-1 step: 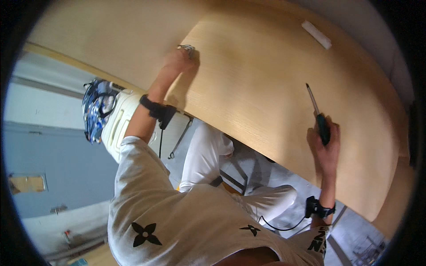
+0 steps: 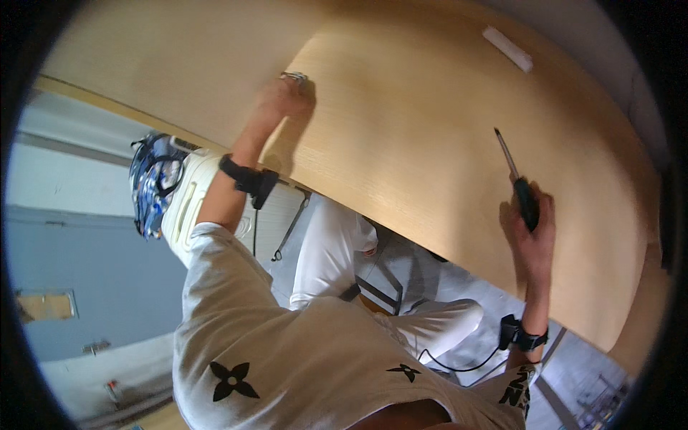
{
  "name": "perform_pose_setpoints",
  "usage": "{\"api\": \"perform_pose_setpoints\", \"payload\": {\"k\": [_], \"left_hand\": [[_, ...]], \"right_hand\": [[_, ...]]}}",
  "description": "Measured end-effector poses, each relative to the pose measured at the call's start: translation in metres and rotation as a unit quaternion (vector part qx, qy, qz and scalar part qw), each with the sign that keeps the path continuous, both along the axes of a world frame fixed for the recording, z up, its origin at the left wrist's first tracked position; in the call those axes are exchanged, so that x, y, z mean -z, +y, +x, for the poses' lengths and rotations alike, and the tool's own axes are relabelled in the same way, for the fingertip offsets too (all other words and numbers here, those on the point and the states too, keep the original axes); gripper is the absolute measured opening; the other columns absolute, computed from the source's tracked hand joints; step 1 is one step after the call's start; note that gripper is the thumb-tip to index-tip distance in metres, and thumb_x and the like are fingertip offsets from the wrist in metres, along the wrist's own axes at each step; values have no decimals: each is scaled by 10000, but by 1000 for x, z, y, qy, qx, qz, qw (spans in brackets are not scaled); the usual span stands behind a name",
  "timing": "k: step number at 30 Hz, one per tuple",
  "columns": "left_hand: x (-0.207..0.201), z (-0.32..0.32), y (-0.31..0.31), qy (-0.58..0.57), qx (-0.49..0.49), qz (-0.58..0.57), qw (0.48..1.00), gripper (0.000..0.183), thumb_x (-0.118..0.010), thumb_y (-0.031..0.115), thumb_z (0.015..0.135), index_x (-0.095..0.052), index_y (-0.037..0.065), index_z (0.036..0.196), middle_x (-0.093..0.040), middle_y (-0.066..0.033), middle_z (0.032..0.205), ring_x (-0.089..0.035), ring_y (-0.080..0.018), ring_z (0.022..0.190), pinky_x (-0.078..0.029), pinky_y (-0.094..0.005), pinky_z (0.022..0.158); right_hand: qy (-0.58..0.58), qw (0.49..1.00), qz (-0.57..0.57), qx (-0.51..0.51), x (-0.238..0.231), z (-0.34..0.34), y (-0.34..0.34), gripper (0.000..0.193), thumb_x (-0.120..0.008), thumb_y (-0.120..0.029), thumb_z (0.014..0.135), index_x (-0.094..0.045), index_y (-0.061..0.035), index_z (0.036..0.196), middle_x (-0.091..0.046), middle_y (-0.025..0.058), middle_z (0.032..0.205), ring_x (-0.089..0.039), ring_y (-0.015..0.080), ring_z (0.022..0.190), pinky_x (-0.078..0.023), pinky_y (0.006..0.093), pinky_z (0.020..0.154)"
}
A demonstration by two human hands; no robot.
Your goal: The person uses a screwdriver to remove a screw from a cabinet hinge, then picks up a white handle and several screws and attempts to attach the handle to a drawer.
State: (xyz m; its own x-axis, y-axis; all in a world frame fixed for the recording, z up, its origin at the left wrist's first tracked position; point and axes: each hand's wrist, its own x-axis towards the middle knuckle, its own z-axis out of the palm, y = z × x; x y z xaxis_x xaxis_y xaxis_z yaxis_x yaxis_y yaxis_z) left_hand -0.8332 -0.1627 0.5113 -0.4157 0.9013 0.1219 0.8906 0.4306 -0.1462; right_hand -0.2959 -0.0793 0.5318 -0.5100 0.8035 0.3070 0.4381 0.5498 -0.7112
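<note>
My right hand (image 2: 536, 228) is closed round the dark green handle of a screwdriver (image 2: 527, 204). The screwdriver's thin metal shaft points away from me, over the light wood table (image 2: 401, 136). Toward the far left of the tabletop, my left hand (image 2: 284, 100) is closed on a small shiny metal piece (image 2: 294, 77). Only part of that piece shows past the fingers, and its kind is too small to make out. The two hands are well apart.
A white bar-shaped piece (image 2: 507, 49) lies near the table's far right side. Left of the table stands a cream-coloured suitcase-like case (image 2: 188, 204) with a shiny blue bag (image 2: 150, 183) on it. My legs are under the near table edge.
The view has shifted very slightly. My right hand tilts the screwdriver a little more, its handle slightly farther right. Both hands keep their hold.
</note>
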Motion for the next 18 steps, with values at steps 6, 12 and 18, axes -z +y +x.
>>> {"api": "perform_pose_setpoints", "payload": {"k": [6, 12, 18], "left_hand": [[3, 27, -5, 160, 54, -34, 985, 300, -429, 246, 868, -574, -14, 911, -655, -219, 876, -670, -286, 761, -533, -396, 657], [-14, 46, -28, -6, 70, 81, 994, 283, -427, 232, 886, -520, -16, 983, -650, -219, 878, -664, -297, 811, -516, -406, 652], [-83, 114, -87, -755, 256, 151, 584, 193, -453, 142, 951, -489, -27, 1038, -523, -44, 751, -542, -175, 667, -467, -299, 653]], "right_hand": [[71, 982, -147, 90, 1, 26, -19, 532, -602, -74, 808, -411, -50, 1304, -445, 130, 1273, -456, 286, 1152, -367, 370, 986], [66, 991, 38, 110, -37, 1, -97, 449, -635, -142, 804, -489, -80, 1224, -451, 87, 1267, -443, 244, 1177, -378, 375, 966], [63, 996, 58, 1, -68, -57, -154, 300, -598, -153, 829, -564, -13, 1092, -592, 100, 1019, -584, 184, 919, -462, 280, 768]]}}
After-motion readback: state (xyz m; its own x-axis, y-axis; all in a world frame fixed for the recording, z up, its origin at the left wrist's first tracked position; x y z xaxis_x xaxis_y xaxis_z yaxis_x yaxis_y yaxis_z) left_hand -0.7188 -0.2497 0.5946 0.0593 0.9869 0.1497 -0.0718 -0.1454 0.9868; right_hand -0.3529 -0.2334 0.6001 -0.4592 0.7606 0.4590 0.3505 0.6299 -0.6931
